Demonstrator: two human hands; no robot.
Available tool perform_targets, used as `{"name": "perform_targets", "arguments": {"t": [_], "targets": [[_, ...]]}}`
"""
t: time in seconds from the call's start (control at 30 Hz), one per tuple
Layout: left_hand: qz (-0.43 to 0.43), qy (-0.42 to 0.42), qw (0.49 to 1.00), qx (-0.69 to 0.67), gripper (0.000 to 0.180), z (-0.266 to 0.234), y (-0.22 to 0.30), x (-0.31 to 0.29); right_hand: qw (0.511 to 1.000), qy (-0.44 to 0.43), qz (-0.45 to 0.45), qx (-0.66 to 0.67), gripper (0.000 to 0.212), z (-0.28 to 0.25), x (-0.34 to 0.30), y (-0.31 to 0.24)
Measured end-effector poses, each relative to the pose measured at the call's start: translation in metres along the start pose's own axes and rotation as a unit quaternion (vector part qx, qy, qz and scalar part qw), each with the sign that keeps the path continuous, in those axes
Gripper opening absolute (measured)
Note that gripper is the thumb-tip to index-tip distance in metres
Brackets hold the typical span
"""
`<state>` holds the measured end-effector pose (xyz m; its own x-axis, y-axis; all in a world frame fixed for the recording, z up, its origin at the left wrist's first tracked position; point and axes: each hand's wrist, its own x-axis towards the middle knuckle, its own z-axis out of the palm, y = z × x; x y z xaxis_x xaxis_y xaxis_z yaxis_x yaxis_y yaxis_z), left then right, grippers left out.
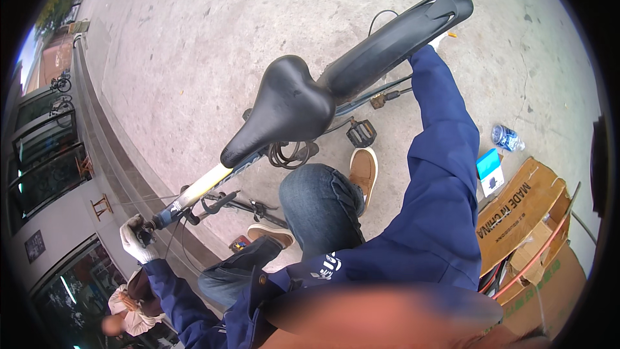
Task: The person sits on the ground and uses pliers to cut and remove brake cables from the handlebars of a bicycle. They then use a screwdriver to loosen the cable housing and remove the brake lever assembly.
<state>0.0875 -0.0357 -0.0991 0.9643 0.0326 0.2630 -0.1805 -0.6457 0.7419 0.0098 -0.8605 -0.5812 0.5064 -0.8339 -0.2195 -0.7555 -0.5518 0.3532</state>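
Note:
A bicycle stands in front of me, with a black saddle (pixel 284 106), a long black rear mudguard (pixel 397 42) and a white, yellow and blue frame tube (pixel 210 181). My left hand (pixel 134 239), in a white glove, is closed around a black part at the front end of the frame. At the rear, my right hand (pixel 439 41), also white-gloved, is beside the mudguard and largely hidden by it and my sleeve. A small orange-yellow piece (pixel 452 35) sticks out next to that hand. Below the saddle hang coiled cables (pixel 290 155). A black pedal (pixel 361 133) is near my shoe.
To the right are a clear plastic bottle (pixel 507 137), a blue and white box (pixel 489 171) and an opened cardboard box (pixel 516 213) with a red rod (pixel 542 252). A person (pixel 132 307) is at the lower left, near the steps (pixel 129 168) and glass shopfront.

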Motion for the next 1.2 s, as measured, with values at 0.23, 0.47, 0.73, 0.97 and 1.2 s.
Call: {"name": "perform_targets", "arguments": {"t": [0.23,0.47,0.73,0.97,1.2], "targets": [[-0.002,0.009,0.999,-0.037,0.033,0.004,0.001,-0.001,0.998,0.022,-0.03,0.053,0.055,0.002,-0.001,0.013],[0.006,0.001,0.999,-0.036,0.036,0.005,0.002,-0.003,0.996,0.006,-0.031,0.083,0.053,0.009,0.006,0.017],[0.007,0.003,0.996,-0.087,0.033,0.007,-0.003,-0.002,0.993,-0.023,-0.022,0.116,0.05,0.019,0.0,0.017],[0.027,0.0,0.993,-0.113,0.032,0.007,-0.005,-0.005,0.985,-0.052,-0.004,0.162,0.049,0.034,-0.003,0.018],[0.029,-0.014,0.996,-0.078,0.035,0.002,-0.007,-0.001,0.975,-0.075,0.018,0.208,0.047,0.045,0.003,0.027]]}}
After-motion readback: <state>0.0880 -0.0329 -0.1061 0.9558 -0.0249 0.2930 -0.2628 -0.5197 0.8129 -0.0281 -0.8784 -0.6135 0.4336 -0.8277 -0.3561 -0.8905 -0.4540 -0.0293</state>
